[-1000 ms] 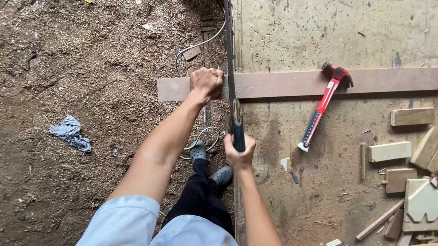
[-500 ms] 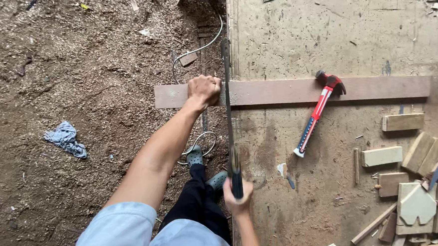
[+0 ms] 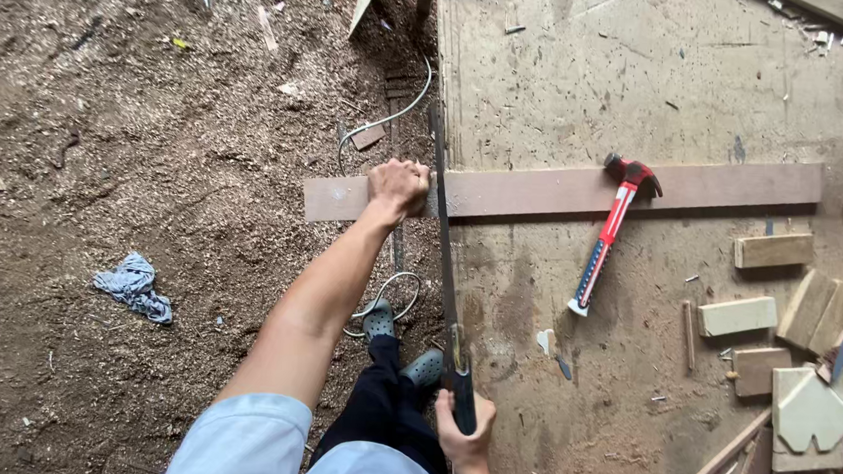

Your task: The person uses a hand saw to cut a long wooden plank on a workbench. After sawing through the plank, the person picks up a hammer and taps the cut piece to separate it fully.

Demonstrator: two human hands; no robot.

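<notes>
Two hands on the job here, and nearest to you is your right hand [image 3: 464, 432], fingers wrapped tight around the dark handle of the hand saw [image 3: 445, 296], no gap showing. The blade runs straight away from you along the left edge of the plywood workbench [image 3: 641, 75] and crosses the long board [image 3: 559, 188] just right of your other fist.

For the cut itself, I'd say keep that blade square to the board and let long, light strokes do the work. The saw looks drawn well back, so you've got plenty of blade to use. Forcing it would probably make it wander or bind.

Further out, your left hand [image 3: 398, 185] is curled shut over the board, knuckles up, pinning it right beside the blade. Good for stopping chatter, but that's close, so mind the thumb. The board lies across the bench with its left end hanging past the edge over the sawdust floor [image 3: 158, 137], and that overhanging stub may pinch or splinter as it drops, so ease off near the end.

Off to the right, a red-handled claw hammer [image 3: 612, 233] lies with its head touching the board, and wood offcuts [image 3: 782, 323] are scattered by the bench's right edge. A blue rag [image 3: 133, 284] sits on the floor, well apart.
</notes>
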